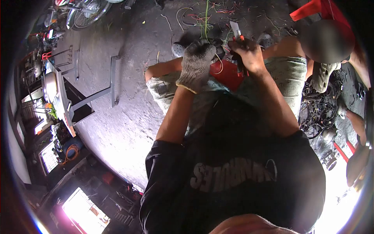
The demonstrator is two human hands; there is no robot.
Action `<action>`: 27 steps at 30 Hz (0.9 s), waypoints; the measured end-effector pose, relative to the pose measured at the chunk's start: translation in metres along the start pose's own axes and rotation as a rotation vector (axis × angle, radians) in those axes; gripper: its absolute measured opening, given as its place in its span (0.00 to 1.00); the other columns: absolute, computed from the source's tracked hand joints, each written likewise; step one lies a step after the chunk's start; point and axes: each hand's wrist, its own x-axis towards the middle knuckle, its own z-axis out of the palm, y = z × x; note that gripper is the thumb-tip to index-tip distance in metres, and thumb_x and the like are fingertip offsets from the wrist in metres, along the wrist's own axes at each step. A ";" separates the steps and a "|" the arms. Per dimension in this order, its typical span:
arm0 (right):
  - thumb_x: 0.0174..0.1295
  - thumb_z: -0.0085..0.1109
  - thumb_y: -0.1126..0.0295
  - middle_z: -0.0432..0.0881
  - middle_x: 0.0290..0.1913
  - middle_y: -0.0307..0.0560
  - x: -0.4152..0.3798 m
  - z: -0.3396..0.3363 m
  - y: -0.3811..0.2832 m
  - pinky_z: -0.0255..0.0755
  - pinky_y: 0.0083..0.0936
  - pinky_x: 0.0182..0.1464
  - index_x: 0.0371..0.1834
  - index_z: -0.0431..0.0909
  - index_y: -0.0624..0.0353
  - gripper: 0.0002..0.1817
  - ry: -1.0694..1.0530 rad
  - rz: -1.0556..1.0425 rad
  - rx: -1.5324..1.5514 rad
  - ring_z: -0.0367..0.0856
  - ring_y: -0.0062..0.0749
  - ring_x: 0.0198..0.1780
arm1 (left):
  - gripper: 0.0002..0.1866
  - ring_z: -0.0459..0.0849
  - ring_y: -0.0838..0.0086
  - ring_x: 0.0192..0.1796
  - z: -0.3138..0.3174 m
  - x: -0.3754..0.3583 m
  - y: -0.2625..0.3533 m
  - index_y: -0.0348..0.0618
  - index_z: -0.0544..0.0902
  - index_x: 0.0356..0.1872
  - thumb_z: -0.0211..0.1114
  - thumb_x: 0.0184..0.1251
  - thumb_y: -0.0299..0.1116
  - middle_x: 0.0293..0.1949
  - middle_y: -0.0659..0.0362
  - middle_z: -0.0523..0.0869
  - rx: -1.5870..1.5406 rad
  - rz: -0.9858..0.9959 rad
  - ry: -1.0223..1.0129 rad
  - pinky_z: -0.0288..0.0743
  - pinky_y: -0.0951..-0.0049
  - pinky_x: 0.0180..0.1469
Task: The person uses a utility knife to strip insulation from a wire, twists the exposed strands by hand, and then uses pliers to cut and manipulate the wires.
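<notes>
My left hand (198, 62), in a grey knitted glove, is closed on a green wire (206, 21) that runs away from me along the floor. My right hand (251, 56) is bare and wrapped around a utility knife (235, 29) with its blade pointing forward and an orange part at the front of its handle. Something dark with red parts shows just below the right hand; I cannot make out whether it is held too. Between my knees is a red surface (228, 74), with a thin pale wire loop (221, 64) crossing it near the glove.
Loose wire scraps (233, 9) litter the floor ahead. At right sits a person in red (339, 11), beside a pile of black cables (317, 109); another person's arm (356, 124) shows farther down. A metal frame (93, 97) and a bicycle wheel (87, 15) stand at left.
</notes>
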 end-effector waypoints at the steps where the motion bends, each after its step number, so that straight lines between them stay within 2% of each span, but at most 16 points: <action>1: 0.60 0.62 0.68 0.81 0.30 0.37 0.002 0.001 0.004 0.70 0.19 0.34 0.40 0.81 0.65 0.11 0.023 -0.015 0.025 0.76 0.17 0.31 | 0.12 0.82 0.58 0.44 -0.002 -0.001 0.006 0.41 0.82 0.42 0.59 0.57 0.32 0.40 0.52 0.84 -0.306 -0.234 -0.026 0.75 0.61 0.46; 2: 0.60 0.62 0.68 0.81 0.30 0.37 0.004 0.001 0.007 0.70 0.19 0.34 0.40 0.81 0.65 0.11 0.021 -0.015 0.021 0.76 0.17 0.31 | 0.12 0.82 0.58 0.44 -0.005 -0.002 0.011 0.41 0.82 0.42 0.59 0.57 0.32 0.40 0.52 0.84 -0.309 -0.235 -0.023 0.75 0.61 0.46; 4: 0.61 0.61 0.69 0.81 0.31 0.37 0.008 0.000 0.012 0.70 0.19 0.36 0.41 0.80 0.65 0.11 -0.002 0.010 0.077 0.76 0.17 0.32 | 0.11 0.83 0.59 0.43 -0.010 -0.002 0.016 0.39 0.82 0.41 0.58 0.61 0.30 0.41 0.52 0.84 -0.235 0.009 0.019 0.76 0.65 0.45; 5: 0.61 0.61 0.69 0.81 0.31 0.37 0.009 -0.001 0.012 0.70 0.19 0.36 0.41 0.80 0.65 0.11 -0.002 0.011 0.073 0.76 0.17 0.32 | 0.11 0.83 0.59 0.43 -0.011 -0.002 0.013 0.39 0.82 0.41 0.58 0.61 0.30 0.41 0.52 0.84 -0.239 0.009 0.020 0.76 0.65 0.45; 7: 0.60 0.62 0.71 0.80 0.32 0.35 0.008 -0.002 0.013 0.70 0.19 0.38 0.42 0.79 0.66 0.11 -0.020 -0.021 0.029 0.76 0.17 0.33 | 0.19 0.83 0.59 0.48 -0.012 -0.003 0.006 0.38 0.81 0.46 0.57 0.49 0.17 0.47 0.50 0.82 -0.035 0.284 -0.013 0.77 0.65 0.46; 11: 0.58 0.62 0.73 0.80 0.32 0.35 0.008 0.000 0.015 0.70 0.19 0.40 0.44 0.79 0.66 0.12 0.019 -0.051 -0.017 0.76 0.16 0.35 | 0.17 0.83 0.59 0.45 -0.014 -0.006 0.009 0.37 0.81 0.44 0.57 0.51 0.17 0.44 0.50 0.83 -0.116 0.247 -0.038 0.78 0.66 0.44; 13: 0.58 0.60 0.75 0.80 0.31 0.36 0.008 -0.001 0.015 0.69 0.18 0.40 0.44 0.79 0.65 0.11 -0.045 -0.145 -0.029 0.74 0.16 0.35 | 0.12 0.85 0.63 0.40 -0.017 -0.006 0.018 0.38 0.83 0.41 0.56 0.58 0.28 0.36 0.52 0.85 -0.627 -0.076 -0.081 0.78 0.68 0.42; 14: 0.58 0.60 0.75 0.80 0.31 0.36 0.007 -0.002 0.015 0.69 0.18 0.40 0.44 0.79 0.65 0.11 -0.045 -0.145 -0.031 0.74 0.16 0.35 | 0.12 0.85 0.63 0.40 -0.019 -0.006 0.024 0.38 0.83 0.41 0.56 0.58 0.28 0.36 0.52 0.85 -0.629 -0.076 -0.080 0.78 0.68 0.42; 16: 0.58 0.62 0.68 0.80 0.28 0.51 0.005 -0.003 0.013 0.71 0.31 0.35 0.41 0.79 0.61 0.11 -0.073 -0.405 -0.314 0.79 0.36 0.30 | 0.10 0.83 0.58 0.37 -0.022 -0.004 0.030 0.38 0.82 0.36 0.56 0.56 0.30 0.34 0.51 0.83 -0.602 -0.456 -0.104 0.77 0.63 0.40; 17: 0.59 0.60 0.69 0.77 0.28 0.55 0.005 -0.003 0.017 0.71 0.34 0.34 0.39 0.77 0.59 0.08 -0.056 -0.421 -0.340 0.79 0.48 0.31 | 0.10 0.83 0.58 0.37 -0.018 -0.005 0.022 0.38 0.82 0.36 0.56 0.56 0.30 0.34 0.51 0.83 -0.603 -0.458 -0.101 0.77 0.63 0.40; 19: 0.59 0.59 0.68 0.78 0.29 0.54 -0.006 -0.009 -0.006 0.71 0.35 0.35 0.39 0.77 0.60 0.09 -0.116 -0.398 -0.395 0.79 0.50 0.32 | 0.08 0.81 0.56 0.34 -0.006 -0.010 -0.001 0.39 0.80 0.31 0.56 0.54 0.31 0.29 0.51 0.81 0.340 0.109 -0.024 0.74 0.57 0.38; 21: 0.59 0.59 0.68 0.79 0.30 0.54 -0.009 -0.010 -0.015 0.71 0.37 0.35 0.39 0.76 0.60 0.09 -0.170 -0.375 -0.449 0.79 0.52 0.33 | 0.07 0.80 0.54 0.33 -0.006 -0.012 0.004 0.39 0.79 0.29 0.57 0.53 0.31 0.28 0.51 0.80 0.224 0.039 0.046 0.73 0.56 0.37; 23: 0.58 0.57 0.75 0.75 0.30 0.48 -0.008 -0.009 -0.016 0.71 0.28 0.39 0.46 0.75 0.62 0.12 -0.200 -0.551 -0.512 0.76 0.32 0.33 | 0.07 0.79 0.53 0.32 -0.004 -0.012 0.008 0.40 0.78 0.27 0.58 0.53 0.32 0.27 0.52 0.79 0.105 -0.028 0.114 0.72 0.54 0.36; 25: 0.58 0.57 0.73 0.77 0.30 0.50 -0.007 -0.008 -0.021 0.72 0.30 0.40 0.47 0.76 0.62 0.13 -0.273 -0.488 -0.582 0.78 0.37 0.34 | 0.06 0.82 0.53 0.30 -0.002 -0.011 0.010 0.40 0.81 0.32 0.61 0.58 0.32 0.27 0.50 0.84 0.121 -0.023 0.255 0.74 0.59 0.33; 26: 0.58 0.58 0.71 0.79 0.31 0.53 -0.006 -0.008 -0.023 0.72 0.33 0.40 0.48 0.76 0.61 0.14 -0.347 -0.428 -0.652 0.80 0.42 0.35 | 0.06 0.82 0.53 0.30 0.002 -0.011 0.008 0.40 0.81 0.32 0.61 0.58 0.32 0.27 0.50 0.84 0.122 -0.022 0.252 0.74 0.59 0.33; 27: 0.58 0.58 0.71 0.79 0.31 0.53 -0.005 -0.006 -0.020 0.72 0.33 0.40 0.48 0.76 0.61 0.14 -0.345 -0.425 -0.649 0.80 0.42 0.35 | 0.06 0.81 0.53 0.30 0.006 -0.013 0.004 0.41 0.80 0.31 0.61 0.58 0.32 0.27 0.50 0.83 0.108 -0.071 0.295 0.73 0.58 0.33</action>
